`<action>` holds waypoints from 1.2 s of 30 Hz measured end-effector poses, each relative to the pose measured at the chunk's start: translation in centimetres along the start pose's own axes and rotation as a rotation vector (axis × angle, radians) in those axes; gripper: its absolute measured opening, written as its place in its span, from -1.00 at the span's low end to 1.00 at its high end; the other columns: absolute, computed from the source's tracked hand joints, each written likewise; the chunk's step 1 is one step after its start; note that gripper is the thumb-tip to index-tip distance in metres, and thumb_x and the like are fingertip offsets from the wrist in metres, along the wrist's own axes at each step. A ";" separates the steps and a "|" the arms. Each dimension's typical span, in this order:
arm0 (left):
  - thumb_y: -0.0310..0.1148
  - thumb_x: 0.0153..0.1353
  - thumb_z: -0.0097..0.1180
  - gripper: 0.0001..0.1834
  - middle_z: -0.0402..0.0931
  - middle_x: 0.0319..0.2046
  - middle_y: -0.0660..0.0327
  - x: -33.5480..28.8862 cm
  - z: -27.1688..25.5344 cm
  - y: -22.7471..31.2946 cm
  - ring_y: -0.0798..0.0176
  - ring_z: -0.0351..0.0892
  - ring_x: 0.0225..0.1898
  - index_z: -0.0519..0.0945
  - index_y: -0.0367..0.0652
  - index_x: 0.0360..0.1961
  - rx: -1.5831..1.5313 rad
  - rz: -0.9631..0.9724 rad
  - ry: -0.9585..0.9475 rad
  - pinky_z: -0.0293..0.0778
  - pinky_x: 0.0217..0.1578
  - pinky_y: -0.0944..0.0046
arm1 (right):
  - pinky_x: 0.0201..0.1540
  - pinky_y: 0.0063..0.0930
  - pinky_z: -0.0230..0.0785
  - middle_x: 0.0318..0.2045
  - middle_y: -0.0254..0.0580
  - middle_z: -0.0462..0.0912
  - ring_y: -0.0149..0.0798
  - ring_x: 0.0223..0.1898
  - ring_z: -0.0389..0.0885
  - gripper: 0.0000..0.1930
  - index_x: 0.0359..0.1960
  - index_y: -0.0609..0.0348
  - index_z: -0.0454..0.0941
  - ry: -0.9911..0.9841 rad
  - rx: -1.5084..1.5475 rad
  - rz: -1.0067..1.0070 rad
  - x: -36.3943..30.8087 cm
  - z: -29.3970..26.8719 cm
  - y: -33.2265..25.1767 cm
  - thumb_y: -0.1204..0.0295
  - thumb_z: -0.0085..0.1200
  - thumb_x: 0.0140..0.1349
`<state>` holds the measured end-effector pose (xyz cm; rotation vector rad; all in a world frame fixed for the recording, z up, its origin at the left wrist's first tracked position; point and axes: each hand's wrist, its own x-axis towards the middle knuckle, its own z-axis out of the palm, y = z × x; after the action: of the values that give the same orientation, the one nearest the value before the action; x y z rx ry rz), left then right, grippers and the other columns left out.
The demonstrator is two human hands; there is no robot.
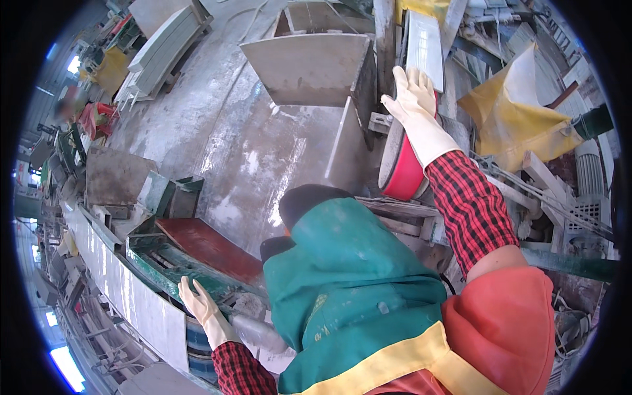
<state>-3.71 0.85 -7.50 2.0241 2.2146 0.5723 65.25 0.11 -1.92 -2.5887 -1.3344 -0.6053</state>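
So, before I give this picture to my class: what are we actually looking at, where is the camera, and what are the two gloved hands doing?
The camera sits on a person's head and looks down through a very wide lens, so straight edges bend near the rim. There is only this one view. No machine arm is involved: the two hands belong to the wearer, who has pale gloves, red checked sleeves and a green apron.

The left hand rests on the edge of a green metal frame, beside a dark red board and a long pale slab.

The right hand reaches up and lies flat against a white slab standing on edge, above a red-rimmed disc. Neither hand closes around anything.

Beyond lie a wet grey floor and a yellow sack.
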 end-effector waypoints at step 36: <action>-0.34 0.35 0.09 -0.72 0.53 0.12 -0.16 -0.3 -0.3 0.2 -0.21 0.34 0.31 0.60 -0.26 0.00 0.071 0.100 0.107 0.15 0.38 -0.05 | 0.34 0.03 0.24 0.34 0.07 0.23 0.23 0.37 0.16 -0.06 0.35 -0.01 0.29 -0.394 0.251 0.637 3.3 -3.0 1.6 -0.06 0.40 -0.07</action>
<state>-3.60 0.54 -7.26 2.2002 2.2323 0.6349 67.44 0.61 2.29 -2.7650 -0.5259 0.1710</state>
